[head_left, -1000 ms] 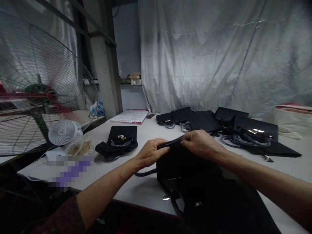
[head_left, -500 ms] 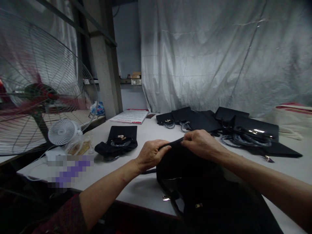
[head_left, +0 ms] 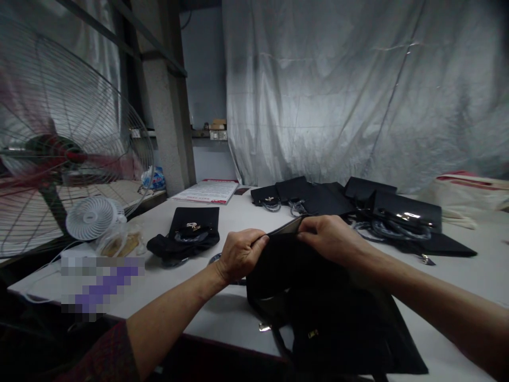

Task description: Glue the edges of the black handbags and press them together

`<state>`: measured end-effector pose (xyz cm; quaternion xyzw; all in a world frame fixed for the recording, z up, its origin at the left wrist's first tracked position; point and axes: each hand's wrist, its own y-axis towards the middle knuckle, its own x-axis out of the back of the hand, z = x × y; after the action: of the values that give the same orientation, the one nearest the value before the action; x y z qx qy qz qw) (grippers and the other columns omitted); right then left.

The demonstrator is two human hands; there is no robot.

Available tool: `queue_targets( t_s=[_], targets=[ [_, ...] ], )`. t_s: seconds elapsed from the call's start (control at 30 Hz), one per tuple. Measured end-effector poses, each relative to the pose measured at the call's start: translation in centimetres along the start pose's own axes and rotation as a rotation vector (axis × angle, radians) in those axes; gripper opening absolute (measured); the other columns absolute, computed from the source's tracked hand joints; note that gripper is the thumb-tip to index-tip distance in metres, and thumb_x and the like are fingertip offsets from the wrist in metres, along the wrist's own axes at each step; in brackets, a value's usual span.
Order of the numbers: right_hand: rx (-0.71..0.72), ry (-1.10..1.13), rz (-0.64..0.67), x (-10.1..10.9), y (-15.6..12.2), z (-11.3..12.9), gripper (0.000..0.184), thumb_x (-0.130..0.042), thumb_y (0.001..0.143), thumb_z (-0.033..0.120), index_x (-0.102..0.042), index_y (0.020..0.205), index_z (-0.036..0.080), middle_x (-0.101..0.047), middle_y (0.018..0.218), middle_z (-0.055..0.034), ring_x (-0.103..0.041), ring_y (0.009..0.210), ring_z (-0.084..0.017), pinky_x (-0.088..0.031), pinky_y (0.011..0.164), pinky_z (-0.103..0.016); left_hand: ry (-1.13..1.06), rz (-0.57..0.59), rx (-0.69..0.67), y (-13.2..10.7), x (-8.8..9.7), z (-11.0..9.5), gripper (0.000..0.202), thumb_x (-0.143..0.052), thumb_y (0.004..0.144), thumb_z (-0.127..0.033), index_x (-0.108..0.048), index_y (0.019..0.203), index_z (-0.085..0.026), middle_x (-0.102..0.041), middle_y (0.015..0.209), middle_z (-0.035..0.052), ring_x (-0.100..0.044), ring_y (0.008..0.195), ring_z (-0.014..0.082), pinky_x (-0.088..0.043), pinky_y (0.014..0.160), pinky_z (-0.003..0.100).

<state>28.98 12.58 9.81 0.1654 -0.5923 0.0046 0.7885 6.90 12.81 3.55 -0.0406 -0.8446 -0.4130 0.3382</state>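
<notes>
A black handbag (head_left: 342, 323) with gold-coloured metal fittings lies at the table's front edge, its upper part raised toward me. My left hand (head_left: 242, 253) pinches the left end of the bag's upper edge between thumb and fingers. Close by on the right, my right hand (head_left: 328, 236) grips the same edge, fingers curled over it. A strip of lighter lining shows between the two hands. Dark shadow hides most of the bag's inside. Left of my left hand sits another black bag (head_left: 194, 220) with a metal clasp and a plastic-wrapped handle.
Several black bags (head_left: 409, 209) with wrapped handles lie along the back right of the white table (head_left: 222, 323). A printed sheet (head_left: 207, 191) rests at the back. At left stand a small white fan (head_left: 93, 217) and a large caged fan (head_left: 71, 154). A pale cloth bundle (head_left: 469, 196) is far right.
The bag's upper edge has parted a little between my hands, showing more lining. Both hands keep their hold. The whole view has shifted slightly.
</notes>
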Motion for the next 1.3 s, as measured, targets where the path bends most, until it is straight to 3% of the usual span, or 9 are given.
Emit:
queue_targets(
  t_s=[0.27, 0.53, 0.87, 1.0, 1.1, 1.2, 1.3],
  targets=[
    [0.006, 0.004, -0.106, -0.2, 0.7, -1.0, 0.012, -0.059, 0.077, 0.028, -0.065, 0.085, 0.024, -0.067, 0.073, -0.0002, -0.06, 0.068, -0.016, -0.037, 0.061, -0.025, -0.048, 0.022, 0.005, -0.2, 0.1, 0.1, 0.027, -0.046, 0.093, -0.032, -0.068, 0.089, -0.017, -0.071, 0.085, 0.0052, -0.065, 0.08, 0.0157, -0.046, 0.076, 0.024],
    [0.02, 0.01, -0.134, -0.3, 1.3, -1.1, 0.034, -0.061, 0.079, 0.029, -0.063, 0.112, 0.025, -0.069, 0.077, 0.0007, -0.061, 0.071, -0.017, -0.04, 0.064, -0.026, -0.085, 0.034, 0.006, -0.4, 0.3, 0.0, 0.025, -0.048, 0.092, -0.03, -0.069, 0.088, -0.016, -0.071, 0.084, 0.0048, -0.065, 0.079, 0.0154, -0.046, 0.076, 0.024],
    [0.046, -0.036, -0.08, 0.1, 1.4, -0.6, 0.028, -0.057, 0.08, 0.027, -0.073, 0.102, 0.028, -0.073, 0.09, -0.0017, -0.065, 0.085, -0.02, -0.045, 0.077, -0.028, -0.099, 0.037, 0.014, -0.5, 0.2, 0.0, 0.026, -0.048, 0.092, -0.03, -0.069, 0.088, -0.016, -0.071, 0.083, 0.0047, -0.064, 0.079, 0.0145, -0.045, 0.076, 0.023],
    [0.045, -0.114, -0.068, 0.6, 1.0, -0.1, 0.024, -0.057, 0.081, 0.029, -0.075, 0.096, 0.028, -0.073, 0.09, -0.0023, -0.065, 0.086, -0.021, -0.044, 0.073, -0.027, -0.072, 0.041, 0.019, -0.4, 0.7, 0.1, 0.027, -0.047, 0.093, -0.032, -0.069, 0.089, -0.015, -0.071, 0.085, 0.0042, -0.065, 0.08, 0.0141, -0.045, 0.076, 0.023],
    [0.035, -0.184, -0.062, 0.7, 0.6, 0.3, 0.024, -0.056, 0.081, 0.029, -0.075, 0.094, 0.029, -0.073, 0.089, -0.0037, -0.066, 0.086, -0.022, -0.043, 0.07, -0.028, 0.032, 0.112, 0.042, 0.7, 1.3, 0.0, 0.032, -0.047, 0.092, -0.039, -0.07, 0.087, -0.017, -0.072, 0.083, 0.0031, -0.065, 0.076, 0.0144, -0.046, 0.073, 0.024],
    [0.048, -0.229, -0.068, 0.7, 0.5, 0.6, 0.024, -0.054, 0.081, 0.029, -0.075, 0.092, 0.029, -0.073, 0.085, -0.0043, -0.066, 0.083, -0.022, -0.041, 0.067, -0.027, 0.23, 0.218, 0.036, 2.9, 1.6, -1.0, 0.033, -0.06, 0.083, -0.048, -0.07, 0.096, -0.02, -0.073, 0.091, 0.004, -0.066, 0.081, 0.019, -0.048, 0.073, 0.028],
    [0.04, -0.279, -0.089, 0.6, 0.4, 1.0, 0.025, -0.052, 0.081, 0.028, -0.075, 0.09, 0.029, -0.073, 0.082, -0.0045, -0.066, 0.079, -0.022, -0.039, 0.062, -0.027, 0.399, 0.33, -0.041, 5.1, 0.9, -2.6, 0.032, -0.066, 0.077, -0.041, -0.069, 0.102, -0.021, -0.073, 0.097, 0.0061, -0.066, 0.088, 0.0243, -0.049, 0.075, 0.032]
  ],
)
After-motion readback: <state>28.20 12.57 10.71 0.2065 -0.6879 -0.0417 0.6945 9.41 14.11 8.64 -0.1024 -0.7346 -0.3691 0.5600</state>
